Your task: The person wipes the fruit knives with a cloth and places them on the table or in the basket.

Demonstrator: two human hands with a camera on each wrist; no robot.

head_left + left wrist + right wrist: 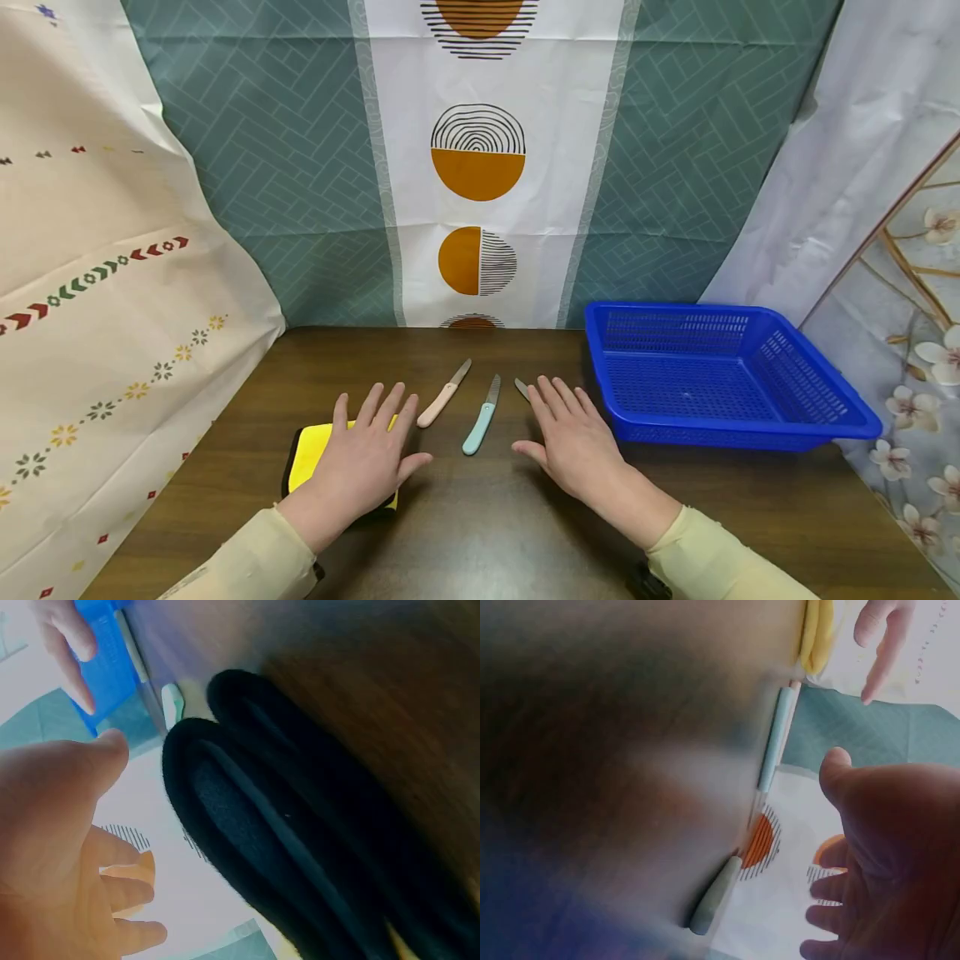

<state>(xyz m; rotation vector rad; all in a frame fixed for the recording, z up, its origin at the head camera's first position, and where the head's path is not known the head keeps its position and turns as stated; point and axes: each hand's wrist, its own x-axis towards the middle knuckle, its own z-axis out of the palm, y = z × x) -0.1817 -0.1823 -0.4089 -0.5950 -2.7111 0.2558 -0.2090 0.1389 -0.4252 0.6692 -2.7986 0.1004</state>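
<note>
My left hand (360,467) is held with straight, spread fingers above a folded yellow cloth (307,457) with black edging. The left wrist view shows the cloth's thick dark folds (247,802) apart from the fingers. A peach-handled knife (438,406) and a mint-handled knife (480,425) lie side by side between the hands, blades pointing away. My right hand (576,442), fingers also straight, is over a third knife (521,387), hiding all but its blade tip in the head view. Its grey-green handle (716,896) shows in the right wrist view. Both hands hold nothing.
A blue plastic basket (697,432) with perforated walls stands at the right rear of the brown wooden table (480,525), close beside my right hand. Patterned cloth curtains (480,217) hang behind the table and along both sides.
</note>
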